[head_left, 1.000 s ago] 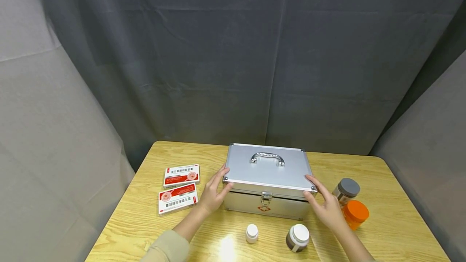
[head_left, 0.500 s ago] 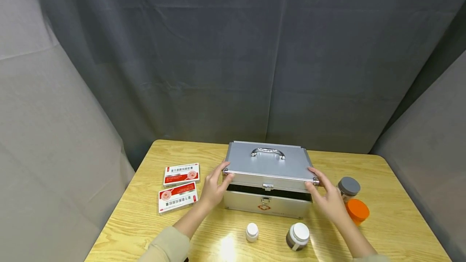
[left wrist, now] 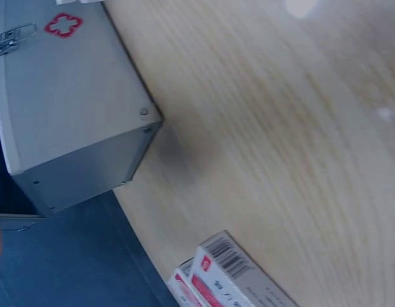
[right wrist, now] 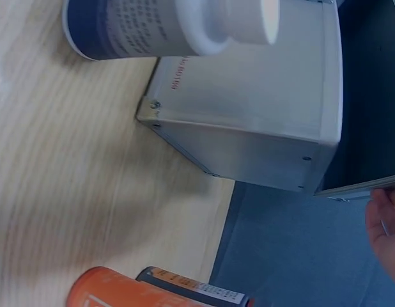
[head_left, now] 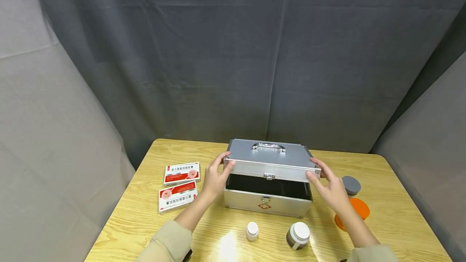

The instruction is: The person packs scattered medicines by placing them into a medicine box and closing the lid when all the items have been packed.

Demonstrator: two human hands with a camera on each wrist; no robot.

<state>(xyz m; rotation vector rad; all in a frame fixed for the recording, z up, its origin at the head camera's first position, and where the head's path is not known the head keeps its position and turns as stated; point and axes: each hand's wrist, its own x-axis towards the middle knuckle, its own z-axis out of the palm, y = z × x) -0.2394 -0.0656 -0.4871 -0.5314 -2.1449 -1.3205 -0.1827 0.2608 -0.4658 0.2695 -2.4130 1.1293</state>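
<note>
You face a case (head_left: 269,168) of smooth, satin metal with a glossy metal handle (head_left: 268,145); beneath it shines a wood-grain table (head_left: 211,231), behind it hangs matt, creased cloth (head_left: 218,64).

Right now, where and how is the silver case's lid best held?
Probably take the lid by its front corners, one hand from each side: it is wide, and its front edge stands raised off the case. The left hand and right hand grip there.

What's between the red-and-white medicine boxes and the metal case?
Head view: the left hand and forearm cross that gap. Left wrist view: only bare tabletop.
</note>
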